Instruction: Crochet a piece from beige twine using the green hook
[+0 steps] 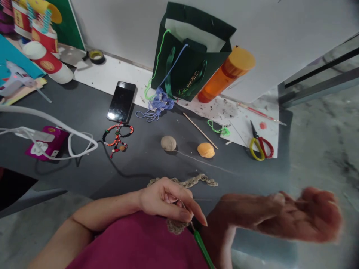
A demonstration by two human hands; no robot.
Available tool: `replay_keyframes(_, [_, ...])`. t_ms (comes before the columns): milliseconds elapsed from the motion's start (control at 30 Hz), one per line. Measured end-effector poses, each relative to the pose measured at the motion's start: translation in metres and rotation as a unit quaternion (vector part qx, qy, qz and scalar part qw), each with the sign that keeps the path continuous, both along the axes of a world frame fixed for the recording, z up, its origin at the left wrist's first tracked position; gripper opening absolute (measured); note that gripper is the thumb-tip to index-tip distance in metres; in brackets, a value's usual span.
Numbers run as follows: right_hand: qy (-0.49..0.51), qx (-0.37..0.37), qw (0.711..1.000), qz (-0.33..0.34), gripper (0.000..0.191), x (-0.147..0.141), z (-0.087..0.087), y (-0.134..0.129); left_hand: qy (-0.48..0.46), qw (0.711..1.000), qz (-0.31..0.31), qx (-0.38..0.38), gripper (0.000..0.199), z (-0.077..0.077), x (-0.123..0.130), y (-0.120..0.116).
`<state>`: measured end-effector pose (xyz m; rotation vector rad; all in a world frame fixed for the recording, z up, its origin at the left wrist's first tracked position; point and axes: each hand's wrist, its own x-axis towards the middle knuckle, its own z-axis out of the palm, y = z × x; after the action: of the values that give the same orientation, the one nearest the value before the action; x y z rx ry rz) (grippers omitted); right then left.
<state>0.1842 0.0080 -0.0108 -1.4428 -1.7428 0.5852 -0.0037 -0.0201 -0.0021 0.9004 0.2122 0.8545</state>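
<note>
My left hand (171, 200) is closed in a pinch in front of my body. It grips a beige crochet piece (176, 226) together with a crochet hook (202, 248), whose green handle points down toward me. A beige crocheted strip (200, 180) lies on the table just beyond that hand. Out to the right, my right hand (308, 215) is raised with its fingers curled, slightly smeared by motion. A thin strand of yarn (207, 200) stretches from the left hand to the right one. Beyond them sits a beige yarn ball (168, 143) with a loose tail.
On the grey table (146, 155) are an orange-yellow ball (206, 150), a wooden stick (200, 130), scissors (259, 144), a bracelet (116, 136), a phone (122, 101) and blue yarn (159, 104). Behind stand a green paper bag (185, 71) and an orange bottle (224, 76). White cables (56, 121) cross the left.
</note>
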Motion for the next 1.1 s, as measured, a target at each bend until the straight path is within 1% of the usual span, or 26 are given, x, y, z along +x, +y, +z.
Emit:
replay_keyframes(133, [0.012, -0.005, 1.000, -0.024, 0.024, -0.010, -0.006, -0.003, 0.012, 1.000, -0.005, -0.007, 0.022, 0.000, 0.000, -0.001])
replay_keyframes(267, [0.033, -0.011, 0.998, -0.060, 0.029, -0.029, -0.018, -0.003, 0.007, 1.000, -0.018, -0.010, 0.023, -0.001, 0.001, -0.002])
replay_keyframes(300, [0.038, -0.018, 0.997, -0.064, 0.032, -0.035, -0.022, -0.002, 0.003, 1.000, -0.018, -0.014, 0.023, -0.001, 0.002, -0.002])
replay_keyframes(367, [0.042, -0.072, 0.996, -0.027, 0.043, -0.049, -0.030, -0.001, -0.002, 1.000, -0.017, -0.022, 0.022, -0.002, 0.003, -0.002])
replay_keyframes(400, [0.038, -0.085, 0.995, -0.019, 0.050, -0.055, -0.034, -0.001, -0.004, 1.000, -0.015, -0.025, 0.022, -0.002, 0.004, -0.002])
replay_keyframes(467, [0.008, -0.098, 0.995, -0.030, 0.059, -0.065, -0.040, 0.001, -0.009, 0.999, -0.014, -0.027, 0.023, -0.001, 0.004, -0.002])
replay_keyframes(533, [-0.028, -0.097, 0.993, -0.055, 0.061, -0.070, -0.044, 0.003, -0.009, 0.999, -0.018, -0.025, 0.025, 0.000, 0.004, -0.002])
replay_keyframes(633, [-0.079, -0.089, 0.991, -0.066, 0.056, -0.072, -0.047, 0.008, -0.006, 0.999, -0.022, -0.028, 0.029, 0.000, 0.003, -0.004])
replay_keyframes(667, [-0.095, -0.086, 0.990, -0.063, 0.050, -0.071, -0.047, 0.010, -0.003, 0.999, -0.023, -0.032, 0.032, -0.001, 0.003, -0.004])
replay_keyframes(767, [-0.115, -0.079, 0.989, -0.052, 0.022, -0.069, -0.048, 0.015, 0.021, 0.998, -0.033, -0.043, 0.042, -0.003, 0.003, -0.006])
replay_keyframes(800, [-0.104, -0.078, 0.990, -0.047, 0.018, -0.068, -0.047, 0.016, 0.028, 0.998, -0.034, -0.047, 0.045, -0.003, 0.003, -0.006])
replay_keyframes(867, [-0.051, -0.087, 0.994, -0.033, 0.021, -0.065, -0.047, 0.019, 0.032, 0.998, -0.029, -0.052, 0.045, -0.003, 0.002, -0.006])
replay_keyframes(933, [0.034, -0.124, 0.991, -0.022, 0.021, -0.062, -0.046, 0.022, 0.025, 0.998, -0.020, -0.050, 0.040, -0.002, 0.001, -0.005])
replay_keyframes(967, [0.079, -0.153, 0.985, -0.020, 0.022, -0.061, -0.046, 0.023, 0.021, 0.999, -0.017, -0.045, 0.037, -0.002, 0.001, -0.005])
replay_keyframes(1033, [0.147, -0.200, 0.968, -0.035, 0.025, -0.059, -0.045, 0.025, 0.020, 0.999, -0.017, -0.038, 0.033, 0.000, 0.000, -0.004])
replay_keyframes(1067, [0.161, -0.203, 0.964, -0.055, 0.026, -0.059, -0.045, 0.025, 0.020, 0.999, -0.018, -0.037, 0.032, 0.000, 0.000, -0.004])
replay_keyframes(1100, [0.160, -0.189, 0.966, -0.076, 0.024, -0.059, -0.045, 0.026, 0.022, 0.999, -0.019, -0.040, 0.033, 0.000, 0.000, -0.004])
